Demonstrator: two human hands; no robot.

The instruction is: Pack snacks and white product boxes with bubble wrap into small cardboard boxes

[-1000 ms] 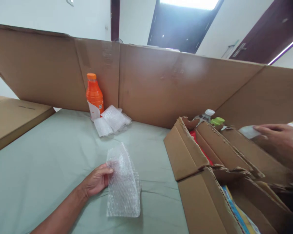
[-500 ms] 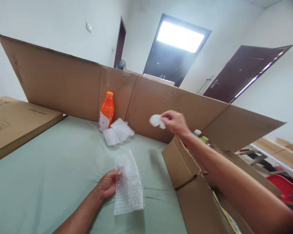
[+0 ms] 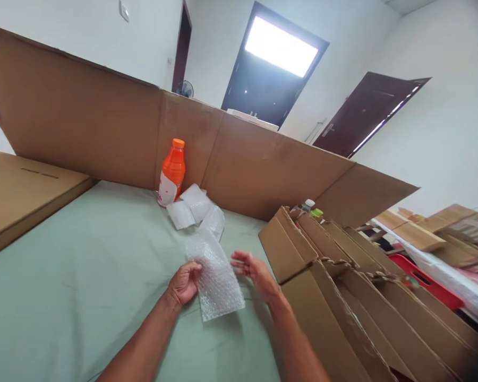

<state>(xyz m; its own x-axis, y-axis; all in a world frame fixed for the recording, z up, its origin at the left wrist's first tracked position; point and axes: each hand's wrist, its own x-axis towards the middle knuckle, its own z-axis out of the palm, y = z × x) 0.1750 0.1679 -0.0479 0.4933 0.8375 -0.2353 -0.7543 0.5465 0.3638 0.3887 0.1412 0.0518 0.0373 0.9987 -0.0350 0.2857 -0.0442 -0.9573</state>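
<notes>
My left hand [image 3: 186, 282] pinches the left edge of a clear bubble-wrap pouch [image 3: 218, 281], which I hold tilted above the green cloth. To its right, my right hand [image 3: 257, 273] is apart from the pouch, slightly blurred, with fingers extended and nothing visible in them. Just beyond lie several white bubble-wrap pieces [image 3: 196, 201] in a loose, overlapping pile. An orange bottle [image 3: 173, 171] with an orange cap and a white-and-pink label stands upright behind them.
Green cloth [image 3: 115, 254] covers the table. A cardboard screen [image 3: 263, 159] stands along the back, and a flat carton [image 3: 32, 196] lies at left. At right is a divided cardboard box [image 3: 302, 297] with bottle caps showing [image 3: 309, 203]. Beyond it is a red plastic object [image 3: 426, 281].
My right hand has come down and left from above the box to beside the pouch. The white piece it held is gone from it. Another piece now shows on the pile.
</notes>
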